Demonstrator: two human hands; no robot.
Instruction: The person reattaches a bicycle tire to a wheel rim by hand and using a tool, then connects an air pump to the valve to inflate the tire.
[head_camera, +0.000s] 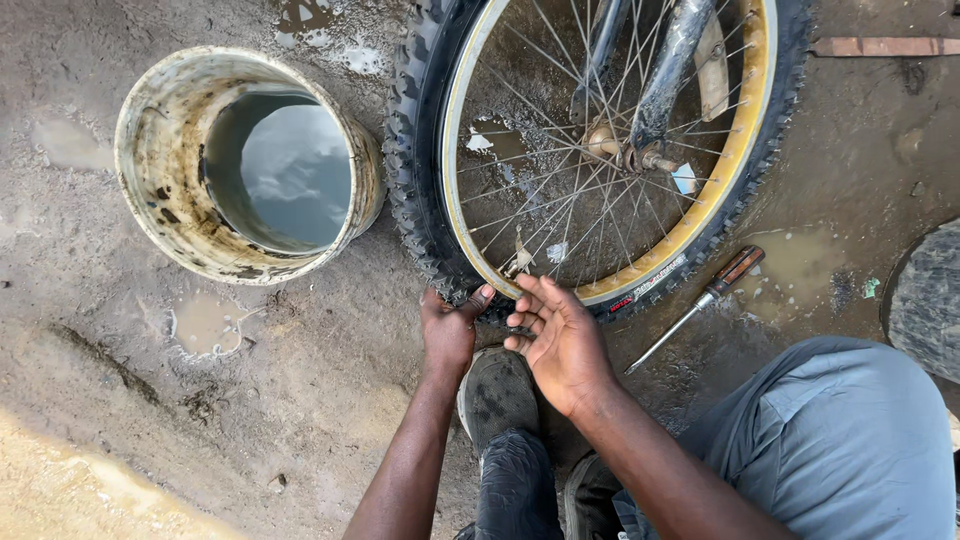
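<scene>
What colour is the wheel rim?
Yellow, seen in the head view: rim.

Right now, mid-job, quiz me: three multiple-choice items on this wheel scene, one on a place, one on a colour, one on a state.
1. Where does the screwdriver lie?
A. In the bucket
B. On the wet ground right of the hands
C. Across the spokes

2. What colour is the wheel rim?
A. Yellow
B. Blue
C. White

3. What is the state of the bucket?
A. Tipped over
B. Upright and dry
C. Upright, holding water

Answers:
1 B, it rests in the mud beside the knobby tyre.
2 A, the yellow band runs inside the black tread, where the left hand and right hand work.
3 C, the sky reflects off the water inside.
</scene>
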